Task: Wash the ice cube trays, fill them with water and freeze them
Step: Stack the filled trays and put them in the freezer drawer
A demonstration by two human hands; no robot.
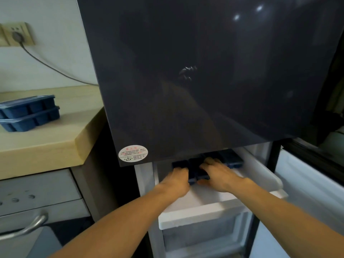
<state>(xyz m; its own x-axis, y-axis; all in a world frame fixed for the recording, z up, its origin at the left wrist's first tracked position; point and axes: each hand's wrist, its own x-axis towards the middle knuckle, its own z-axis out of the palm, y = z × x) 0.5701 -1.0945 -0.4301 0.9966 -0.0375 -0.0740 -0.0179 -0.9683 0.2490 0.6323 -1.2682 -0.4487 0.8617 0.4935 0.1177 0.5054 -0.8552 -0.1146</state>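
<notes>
Both my left grip (176,178) and right grip (217,174) clasp the blue ice tray (195,168) inside the white freezer drawer (195,211).

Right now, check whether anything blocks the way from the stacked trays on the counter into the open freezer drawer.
Only the left hand, the right hand and the tray they hold occupy the back of the freezer drawer. Nothing else visible stands between the stacked trays and the drawer.

Left hand (176,180), right hand (219,174) bare; forearms (130,216) bare to frame edge
</notes>
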